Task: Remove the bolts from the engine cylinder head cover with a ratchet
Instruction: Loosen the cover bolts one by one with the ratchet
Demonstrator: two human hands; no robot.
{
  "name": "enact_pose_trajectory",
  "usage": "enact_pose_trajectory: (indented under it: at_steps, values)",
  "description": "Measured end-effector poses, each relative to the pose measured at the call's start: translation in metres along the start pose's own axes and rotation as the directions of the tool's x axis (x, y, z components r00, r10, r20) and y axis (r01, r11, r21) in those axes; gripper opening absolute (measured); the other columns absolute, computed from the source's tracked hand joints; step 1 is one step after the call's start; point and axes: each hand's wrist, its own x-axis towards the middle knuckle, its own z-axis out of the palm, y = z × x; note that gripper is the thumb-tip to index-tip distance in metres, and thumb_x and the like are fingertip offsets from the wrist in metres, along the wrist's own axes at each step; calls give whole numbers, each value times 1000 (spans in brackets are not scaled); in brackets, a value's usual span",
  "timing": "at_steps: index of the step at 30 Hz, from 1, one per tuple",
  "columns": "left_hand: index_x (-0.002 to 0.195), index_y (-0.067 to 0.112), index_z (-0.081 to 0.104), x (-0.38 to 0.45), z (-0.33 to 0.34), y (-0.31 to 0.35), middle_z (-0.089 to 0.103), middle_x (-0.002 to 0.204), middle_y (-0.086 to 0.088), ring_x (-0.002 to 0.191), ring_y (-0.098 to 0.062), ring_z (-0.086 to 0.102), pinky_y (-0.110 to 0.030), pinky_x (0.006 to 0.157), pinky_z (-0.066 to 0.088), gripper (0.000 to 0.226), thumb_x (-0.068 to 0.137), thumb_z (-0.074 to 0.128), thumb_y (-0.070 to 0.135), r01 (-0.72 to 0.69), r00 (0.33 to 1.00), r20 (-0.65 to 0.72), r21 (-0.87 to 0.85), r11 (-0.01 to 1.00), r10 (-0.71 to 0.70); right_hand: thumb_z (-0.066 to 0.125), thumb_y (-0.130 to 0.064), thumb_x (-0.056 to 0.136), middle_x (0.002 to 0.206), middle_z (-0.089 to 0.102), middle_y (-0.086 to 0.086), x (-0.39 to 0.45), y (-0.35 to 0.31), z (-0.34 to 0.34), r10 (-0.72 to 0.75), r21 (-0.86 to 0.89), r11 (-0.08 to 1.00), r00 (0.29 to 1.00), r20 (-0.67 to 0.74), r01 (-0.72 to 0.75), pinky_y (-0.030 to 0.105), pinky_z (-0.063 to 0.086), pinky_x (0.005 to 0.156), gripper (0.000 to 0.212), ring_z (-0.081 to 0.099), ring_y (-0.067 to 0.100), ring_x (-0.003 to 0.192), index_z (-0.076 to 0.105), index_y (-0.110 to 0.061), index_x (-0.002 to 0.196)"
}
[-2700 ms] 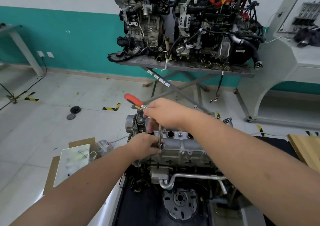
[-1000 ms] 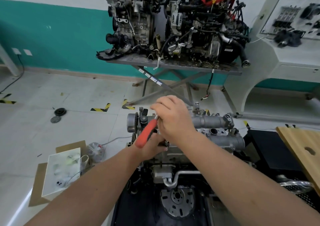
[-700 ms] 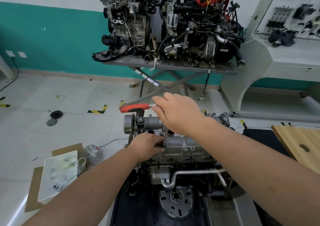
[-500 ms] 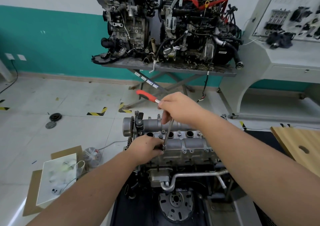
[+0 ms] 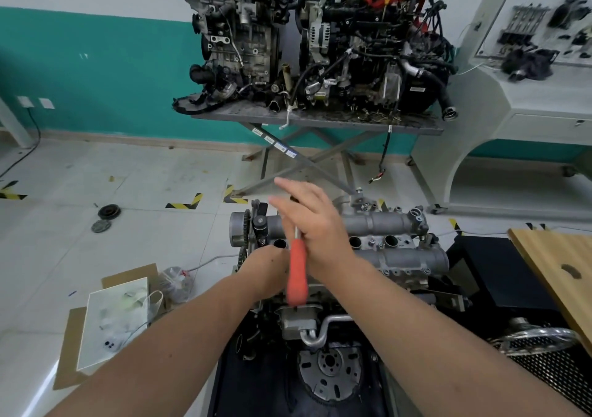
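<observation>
Head-worn camera looks forward and down, close over the engine (image 5: 368,243).

Both forearms and the ratchet (image 5: 297,272) crowd the cylinder head cover (image 5: 394,243)'s left end.

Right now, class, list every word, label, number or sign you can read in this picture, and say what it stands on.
None can be read.
Stickers on the stand's crossed legs: too small.
Label on the right engine: blurred.
Wall display board: print too blurred.
</observation>
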Motion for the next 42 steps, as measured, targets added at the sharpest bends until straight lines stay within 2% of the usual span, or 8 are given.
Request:
enact_pose_trajectory:
  at_steps: [9,14,20,24,29,32,37,42]
  values:
    - [107,18,65,0,-5,1,68,94,-4,91,-25,63,-31,69,42,26,94,61,40,2,998,-63,-44,999,-5,26,-50,94,100,57,3,29,-1,-26,150,-598,793,915,374,115,39,40,74,53,55,27,87,56,-16,122]
    - [104,19,66,-2,-6,2,67,89,-1,88,-24,63,-31,65,37,26,94,61,42,-6,997,-75,-54,999,2,18,-53,101,115,56,4,47,0,-42,244,-549,826,800,547,123,40,40,73,54,56,28,99,42,-19,136]
    - [113,26,67,-2,-7,3,72,92,4,90,-18,66,-35,81,52,25,94,61,41,-7,999,-49,-90,996,2,37,-30,105,75,66,3,62,-10,-49,400,-300,916,680,615,-267,29,40,53,33,59,16,62,52,-16,79]
    - [118,31,67,-3,-8,4,73,97,4,93,-19,66,-36,84,51,27,93,62,40,-22,998,-67,-82,996,16,48,-10,101,75,73,13,52,-14,-41,544,357,293,462,701,-887,34,60,75,18,72,25,74,53,-4,85]
    - [115,23,67,-1,-7,2,72,99,-3,96,-25,65,-33,79,49,28,94,61,40,-22,998,-61,-51,998,19,54,-8,96,80,69,2,31,-5,-23,634,733,-260,461,620,-628,28,46,68,19,71,19,86,54,-14,79]
    - [112,20,67,-1,-6,2,71,95,-3,93,-25,65,-32,75,47,28,94,61,41,-23,997,-71,-44,999,20,54,-20,101,94,71,-2,21,2,-16,722,826,-77,541,432,-558,36,47,79,12,65,22,100,59,-21,90]
    - [90,19,60,-3,-4,1,67,83,-4,85,-29,65,-32,66,42,17,92,64,35,-23,996,-82,-72,997,17,52,-29,101,136,59,-11,0,11,-8,247,165,956,969,-1,-243,27,40,108,29,51,9,128,66,-28,126]
    - [123,15,62,-2,-1,2,68,107,-3,103,-25,63,-37,89,51,36,92,67,34,-6,991,-134,-121,993,-10,74,-7,82,103,71,2,8,13,-9,-110,-408,904,992,61,125,43,48,89,25,63,28,100,74,-13,106]
